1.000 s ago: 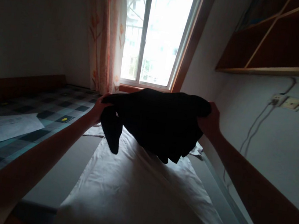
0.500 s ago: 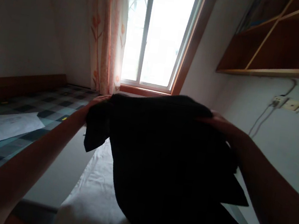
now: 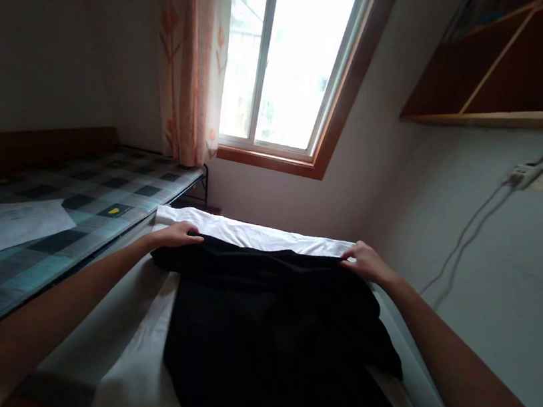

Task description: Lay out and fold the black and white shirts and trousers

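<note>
A black T-shirt [image 3: 273,338] is spread before me over a white cloth [image 3: 247,232], its near end running out of the bottom of the view. My left hand [image 3: 176,236] pinches the shirt's far edge at the left corner. At the right end of that same edge, my right hand [image 3: 367,263] grips the fabric between thumb and fingers. The edge is stretched fairly straight between both hands, with soft folds just below it. A sleeve hangs out on each side. The white cloth shows beyond the shirt and along its left side.
On the left stands a bed with a checked mattress [image 3: 143,179], sheets of paper [image 3: 20,225] lying on it. Ahead are a window [image 3: 295,65] and a floral curtain [image 3: 194,65]. A wooden shelf [image 3: 506,115] and a socket with cables [image 3: 522,177] are on the right wall.
Both hands have lowered the black T-shirt from in front of the window sill down onto the white cloth. The cloth's far end now shows beyond it.
</note>
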A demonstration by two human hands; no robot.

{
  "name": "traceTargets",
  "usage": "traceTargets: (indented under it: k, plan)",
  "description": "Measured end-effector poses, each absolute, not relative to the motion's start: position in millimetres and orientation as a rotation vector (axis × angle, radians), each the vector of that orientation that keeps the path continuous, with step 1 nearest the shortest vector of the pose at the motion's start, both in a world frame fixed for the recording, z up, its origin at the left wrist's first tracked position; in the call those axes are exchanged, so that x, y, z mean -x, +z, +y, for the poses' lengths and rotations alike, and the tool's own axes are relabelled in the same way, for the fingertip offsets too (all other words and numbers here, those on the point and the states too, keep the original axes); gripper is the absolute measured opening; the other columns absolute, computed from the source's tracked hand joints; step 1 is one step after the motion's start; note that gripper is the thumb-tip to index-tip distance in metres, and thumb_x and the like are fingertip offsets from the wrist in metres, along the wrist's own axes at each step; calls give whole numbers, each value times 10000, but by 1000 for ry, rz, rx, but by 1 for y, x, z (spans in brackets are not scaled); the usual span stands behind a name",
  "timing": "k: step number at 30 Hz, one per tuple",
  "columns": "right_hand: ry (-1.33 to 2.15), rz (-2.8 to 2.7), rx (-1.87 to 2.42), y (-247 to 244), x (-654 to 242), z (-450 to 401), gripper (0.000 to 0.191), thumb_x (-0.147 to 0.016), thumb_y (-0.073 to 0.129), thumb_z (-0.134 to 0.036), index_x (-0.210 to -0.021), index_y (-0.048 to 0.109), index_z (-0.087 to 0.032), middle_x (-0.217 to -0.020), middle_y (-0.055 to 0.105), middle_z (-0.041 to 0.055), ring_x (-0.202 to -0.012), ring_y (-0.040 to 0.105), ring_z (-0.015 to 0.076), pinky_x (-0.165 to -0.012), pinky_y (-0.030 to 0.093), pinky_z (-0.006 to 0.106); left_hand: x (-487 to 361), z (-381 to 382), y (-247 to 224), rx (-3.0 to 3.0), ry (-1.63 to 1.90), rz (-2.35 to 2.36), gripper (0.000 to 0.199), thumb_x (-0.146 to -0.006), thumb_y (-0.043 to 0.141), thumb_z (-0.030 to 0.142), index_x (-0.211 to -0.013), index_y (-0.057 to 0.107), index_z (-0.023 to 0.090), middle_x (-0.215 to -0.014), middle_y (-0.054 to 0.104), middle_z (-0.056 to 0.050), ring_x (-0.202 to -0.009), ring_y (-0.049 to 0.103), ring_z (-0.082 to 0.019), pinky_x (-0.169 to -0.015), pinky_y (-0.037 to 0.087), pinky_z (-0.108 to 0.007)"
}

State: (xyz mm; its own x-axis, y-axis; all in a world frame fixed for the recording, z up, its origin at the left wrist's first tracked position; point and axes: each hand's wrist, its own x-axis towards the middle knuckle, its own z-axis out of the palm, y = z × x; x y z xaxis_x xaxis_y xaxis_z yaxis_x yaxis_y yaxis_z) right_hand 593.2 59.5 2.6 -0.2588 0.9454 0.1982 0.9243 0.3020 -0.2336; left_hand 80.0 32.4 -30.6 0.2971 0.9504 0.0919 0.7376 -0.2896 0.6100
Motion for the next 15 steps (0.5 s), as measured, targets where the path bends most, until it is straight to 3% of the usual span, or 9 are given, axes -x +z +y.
traceTargets:
  k: [3,6,8,12,15]
  plan:
    - [30,-2085,1936,1,-593,62,170,-727,625,-282,-817,751,-213,-748,696,80,-692,660,235,-679,499,359,-94,32,-25,-2130,640,1481,351,-602,677,552,-637,661,203,-555,610,9,-559,533,-157,-541,388,-234]
    - [425,-1911,2049,-1,-584,58,239,-798,521,-226,-943,700,-164,-608,660,66,-534,639,210,-593,497,337,-111,27,-22,-2164,643,1485,340,-654,652,527,-761,704,209,-574,607,6,-562,548,-169,-573,414,-253]
    - [612,-1731,1978,-1,-575,52,290,-835,448,-206,-1043,637,-132,-634,672,78,-523,639,205,-575,503,330,-118,23,-19,-2242,675,1545,306,-719,615,480,-836,713,215,-633,611,-8,-612,570,-183,-616,433,-267]
    - [107,-1483,1583,0,-561,32,329,-878,420,-298,-1149,546,-160,-966,694,148,-844,674,255,-762,514,386,-118,17,-11,-2425,1106,1866,295,-872,466,348,-1023,687,224,-898,610,-64,-794,596,-207,-722,452,-292]
    - [-63,-1585,1447,-2,-560,20,365,-859,478,-388,-1158,530,-187,-1014,677,142,-920,649,285,-828,488,410,-109,12,-10,-2529,1257,1959,320,-901,414,272,-1105,652,210,-973,589,-82,-901,577,-221,-827,460,-324]
